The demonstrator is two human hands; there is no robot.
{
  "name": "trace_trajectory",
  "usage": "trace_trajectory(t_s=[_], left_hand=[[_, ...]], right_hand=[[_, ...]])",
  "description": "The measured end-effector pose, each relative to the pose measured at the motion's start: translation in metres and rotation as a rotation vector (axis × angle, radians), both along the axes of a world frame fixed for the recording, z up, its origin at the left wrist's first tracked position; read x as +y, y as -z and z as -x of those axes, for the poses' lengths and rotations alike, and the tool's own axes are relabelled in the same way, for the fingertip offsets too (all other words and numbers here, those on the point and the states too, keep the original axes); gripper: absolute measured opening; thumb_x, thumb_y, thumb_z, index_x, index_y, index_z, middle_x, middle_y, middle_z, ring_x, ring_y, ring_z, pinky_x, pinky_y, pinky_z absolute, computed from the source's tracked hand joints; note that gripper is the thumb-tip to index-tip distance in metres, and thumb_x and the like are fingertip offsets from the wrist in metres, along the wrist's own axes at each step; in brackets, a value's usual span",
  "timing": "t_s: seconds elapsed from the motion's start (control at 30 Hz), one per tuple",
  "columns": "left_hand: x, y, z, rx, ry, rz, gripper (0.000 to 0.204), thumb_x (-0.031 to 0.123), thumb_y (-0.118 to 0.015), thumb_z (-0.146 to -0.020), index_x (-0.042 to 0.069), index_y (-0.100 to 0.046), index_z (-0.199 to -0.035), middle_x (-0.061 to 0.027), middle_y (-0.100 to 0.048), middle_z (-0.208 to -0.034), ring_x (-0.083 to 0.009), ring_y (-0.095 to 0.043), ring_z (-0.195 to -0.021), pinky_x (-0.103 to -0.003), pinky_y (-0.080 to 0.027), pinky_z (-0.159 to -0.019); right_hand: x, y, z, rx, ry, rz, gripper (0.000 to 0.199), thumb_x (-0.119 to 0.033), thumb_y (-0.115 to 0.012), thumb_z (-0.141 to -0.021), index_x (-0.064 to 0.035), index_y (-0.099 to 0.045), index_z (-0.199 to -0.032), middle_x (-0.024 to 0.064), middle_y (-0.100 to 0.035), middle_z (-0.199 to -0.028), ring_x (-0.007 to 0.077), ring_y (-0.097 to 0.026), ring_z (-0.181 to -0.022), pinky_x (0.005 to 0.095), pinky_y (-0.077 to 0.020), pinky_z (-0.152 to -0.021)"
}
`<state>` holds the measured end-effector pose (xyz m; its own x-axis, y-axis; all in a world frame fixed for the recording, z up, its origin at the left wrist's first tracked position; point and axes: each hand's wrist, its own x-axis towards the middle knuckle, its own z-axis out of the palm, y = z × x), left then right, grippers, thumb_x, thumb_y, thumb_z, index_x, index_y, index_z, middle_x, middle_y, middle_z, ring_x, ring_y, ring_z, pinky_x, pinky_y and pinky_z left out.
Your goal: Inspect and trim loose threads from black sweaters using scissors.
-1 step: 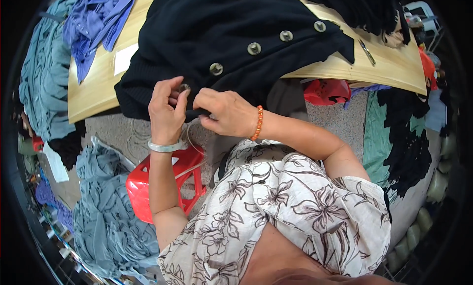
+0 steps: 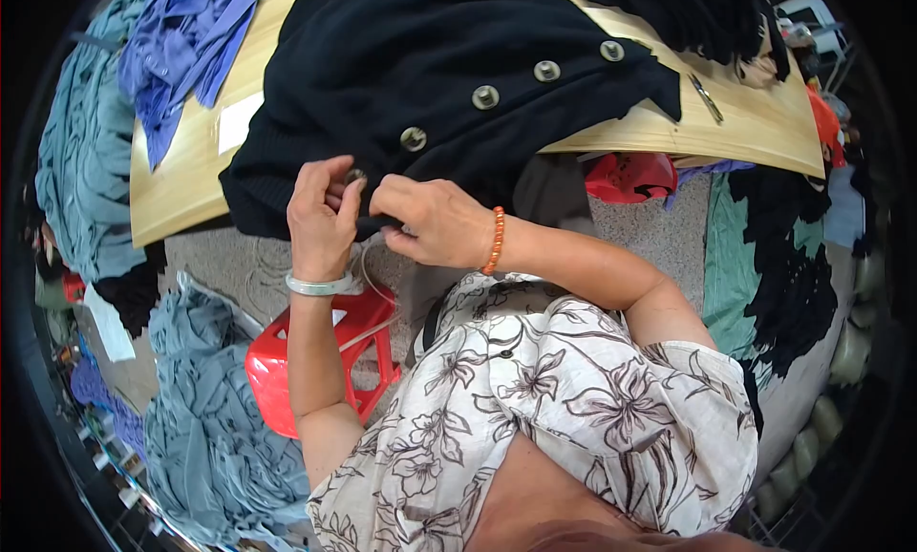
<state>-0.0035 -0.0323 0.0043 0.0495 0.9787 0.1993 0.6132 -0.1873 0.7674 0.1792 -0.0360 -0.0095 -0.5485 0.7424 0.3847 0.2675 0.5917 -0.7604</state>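
A black knitted cardigan (image 2: 382, 65) lies over the table and hangs off its near edge. Several large round mottled buttons (image 2: 485, 97) run in a slanting row along its front band. My left hand (image 2: 320, 218) pinches the lowest button (image 2: 355, 176) between thumb and fingers at the garment's near edge. Just right of it, my right hand (image 2: 435, 220) has its fingers curled together against the black cloth. What those fingers hold, if anything, is hidden. A pale bangle circles my left wrist, and orange beads circle my right.
On the wooden table (image 2: 181, 203) lie purple garments (image 2: 186, 51), a white paper, dark clothes (image 2: 688, 17) and small thread snips (image 2: 706, 97). A red stool (image 2: 272, 380) stands below my left forearm. Grey-green cloth (image 2: 215, 418) heaps at left. A red bag (image 2: 630, 177) shows under the table.
The cardigan and table sit slightly lower and farther left in the picture. Both hands keep nearly the same pose at the lowest button.
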Motion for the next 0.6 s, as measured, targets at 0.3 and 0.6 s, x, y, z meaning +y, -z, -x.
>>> trace_trajectory(t_s=[0.3,0.6], left_hand=[[0.001,0.002,0.007,-0.446,-0.050,0.302,0.011,0.007,-0.071,-0.087,0.001,-0.070,-0.096,0.0011,-0.067,-0.083,-0.0030,-0.056,-0.069,-0.016,-0.041,-0.058],[0.000,0.004,0.022,-0.666,0.044,0.438,0.020,0.009,-0.062,-0.094,-0.002,-0.065,-0.111,-0.0044,-0.067,-0.101,-0.0077,-0.060,-0.089,-0.019,-0.046,-0.077]], right_hand=[[0.007,0.007,0.010,-0.067,0.193,-0.103,0.034,-0.005,-0.068,-0.077,-0.0031,-0.052,-0.106,0.0139,-0.058,-0.087,0.0324,-0.065,-0.076,0.0401,-0.0528,-0.064],[0.011,0.005,0.008,-0.165,0.232,-0.235,0.034,-0.012,-0.068,-0.074,-0.0002,-0.055,-0.103,0.0136,-0.057,-0.084,0.0296,-0.066,-0.068,0.0368,-0.0534,-0.061]])
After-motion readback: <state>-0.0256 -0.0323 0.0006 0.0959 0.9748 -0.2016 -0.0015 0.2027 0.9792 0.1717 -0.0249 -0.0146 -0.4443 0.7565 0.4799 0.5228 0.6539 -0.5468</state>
